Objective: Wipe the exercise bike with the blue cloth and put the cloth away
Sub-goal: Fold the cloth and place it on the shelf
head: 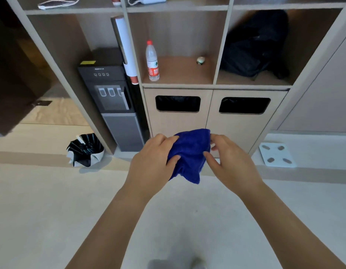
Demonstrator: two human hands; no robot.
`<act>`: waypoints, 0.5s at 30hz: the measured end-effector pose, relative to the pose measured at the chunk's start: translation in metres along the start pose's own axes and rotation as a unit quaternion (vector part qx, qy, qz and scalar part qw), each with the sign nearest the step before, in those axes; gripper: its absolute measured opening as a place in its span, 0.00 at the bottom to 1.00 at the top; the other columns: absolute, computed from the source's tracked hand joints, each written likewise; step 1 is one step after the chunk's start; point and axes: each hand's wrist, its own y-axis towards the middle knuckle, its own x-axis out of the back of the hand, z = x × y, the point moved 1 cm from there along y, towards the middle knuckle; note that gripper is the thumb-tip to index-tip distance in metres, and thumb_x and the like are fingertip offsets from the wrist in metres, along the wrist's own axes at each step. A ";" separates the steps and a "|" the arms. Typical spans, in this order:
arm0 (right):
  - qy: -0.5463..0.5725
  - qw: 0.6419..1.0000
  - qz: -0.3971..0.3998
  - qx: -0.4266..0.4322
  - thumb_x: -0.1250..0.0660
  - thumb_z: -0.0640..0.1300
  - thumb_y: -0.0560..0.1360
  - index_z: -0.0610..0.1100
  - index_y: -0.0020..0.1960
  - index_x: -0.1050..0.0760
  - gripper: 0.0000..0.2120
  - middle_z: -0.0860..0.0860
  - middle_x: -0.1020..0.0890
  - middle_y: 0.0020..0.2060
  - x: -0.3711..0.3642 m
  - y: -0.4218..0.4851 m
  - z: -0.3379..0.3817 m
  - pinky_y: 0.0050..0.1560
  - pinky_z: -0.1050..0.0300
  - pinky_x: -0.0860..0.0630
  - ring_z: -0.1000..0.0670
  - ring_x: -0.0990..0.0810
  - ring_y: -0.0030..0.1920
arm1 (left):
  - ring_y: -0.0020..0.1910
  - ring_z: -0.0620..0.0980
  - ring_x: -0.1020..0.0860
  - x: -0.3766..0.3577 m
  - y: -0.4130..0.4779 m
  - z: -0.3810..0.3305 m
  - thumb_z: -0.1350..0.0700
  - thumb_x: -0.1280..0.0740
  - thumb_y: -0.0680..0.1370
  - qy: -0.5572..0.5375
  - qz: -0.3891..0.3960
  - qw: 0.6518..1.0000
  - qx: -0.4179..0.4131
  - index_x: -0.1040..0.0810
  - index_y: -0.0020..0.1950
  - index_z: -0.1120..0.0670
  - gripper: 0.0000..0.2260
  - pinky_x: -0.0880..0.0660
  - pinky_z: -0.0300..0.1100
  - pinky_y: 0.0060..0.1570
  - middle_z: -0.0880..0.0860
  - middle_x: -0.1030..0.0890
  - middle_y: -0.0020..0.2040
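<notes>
A bunched blue cloth (189,154) hangs in the air between both hands, in front of a wooden shelf unit. My left hand (150,162) grips its left side, thumb pressed into the fabric. My right hand (228,162) touches its right edge with thumb and fingers partly spread; the grip on that side is loose. The exercise bike is out of sight.
The shelf unit (178,85) holds a water bottle (152,61), a small round object (200,60) and a black bag (255,45). Below are two bin slots (178,103). A black water dispenser (112,98) stands left, a folded umbrella (85,150) and a white scale (276,155) lie on the floor.
</notes>
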 end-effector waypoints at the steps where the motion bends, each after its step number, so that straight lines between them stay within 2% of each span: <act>1: 0.003 1.000 0.005 0.001 0.39 0.48 0.78 0.50 0.67 0.33 0.18 0.56 0.24 0.57 0.000 0.011 -0.010 0.49 0.57 0.24 0.54 0.24 0.54 | 0.55 0.44 0.29 -0.007 0.012 -0.001 0.48 0.41 0.80 0.007 0.000 1.000 0.003 0.34 0.71 0.47 0.19 0.27 0.39 0.49 0.45 0.28 0.56; 6: 0.021 0.999 0.026 0.000 0.39 0.49 0.79 0.50 0.67 0.33 0.17 0.57 0.24 0.57 -0.006 0.068 -0.049 0.48 0.60 0.26 0.55 0.24 0.54 | 0.55 0.45 0.28 -0.035 0.068 0.001 0.48 0.40 0.80 0.024 -0.002 1.000 0.015 0.33 0.71 0.49 0.19 0.30 0.37 0.46 0.47 0.27 0.57; 11: 0.022 0.999 0.032 -0.010 0.40 0.51 0.79 0.50 0.66 0.32 0.16 0.56 0.23 0.55 -0.023 0.133 -0.081 0.45 0.62 0.29 0.55 0.24 0.51 | 0.54 0.48 0.27 -0.063 0.134 0.020 0.50 0.39 0.79 0.030 0.007 0.999 0.013 0.32 0.70 0.50 0.19 0.24 0.43 0.44 0.49 0.26 0.56; 15: 0.023 0.999 0.024 -0.019 0.40 0.50 0.79 0.49 0.65 0.32 0.16 0.55 0.23 0.55 -0.040 0.201 -0.102 0.46 0.57 0.26 0.54 0.23 0.51 | 0.54 0.47 0.27 -0.086 0.200 0.046 0.49 0.39 0.79 0.040 0.004 0.999 0.011 0.32 0.71 0.49 0.20 0.28 0.40 0.38 0.48 0.26 0.55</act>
